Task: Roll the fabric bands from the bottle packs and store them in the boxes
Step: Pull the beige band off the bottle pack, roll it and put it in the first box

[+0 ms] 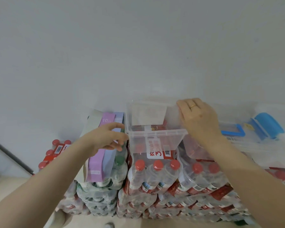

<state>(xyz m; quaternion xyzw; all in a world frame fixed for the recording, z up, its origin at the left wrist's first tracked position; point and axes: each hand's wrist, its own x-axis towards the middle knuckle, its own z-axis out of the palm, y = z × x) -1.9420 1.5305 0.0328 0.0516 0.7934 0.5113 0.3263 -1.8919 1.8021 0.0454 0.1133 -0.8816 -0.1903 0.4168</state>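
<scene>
A clear plastic box point(156, 134) stands on top of shrink-wrapped packs of red-capped bottles point(156, 175). My right hand point(197, 119) grips the box's right wall, fingers curled over its rim. My left hand point(109, 137) hovers just left of the box with loosely curled fingers, and holds nothing that I can see. Under that hand, fabric bands in purple point(95, 168), pale blue point(109, 160) and beige point(90, 124) lie flat across a pack of green-capped bottles point(117, 171). The box looks empty apart from a label on its far wall.
More clear boxes with blue clip lids point(268, 124) stand to the right on the packs. Another red-capped pack point(56, 152) lies lower at left. A white wall rises right behind everything. Bottle packs are stacked down to the floor.
</scene>
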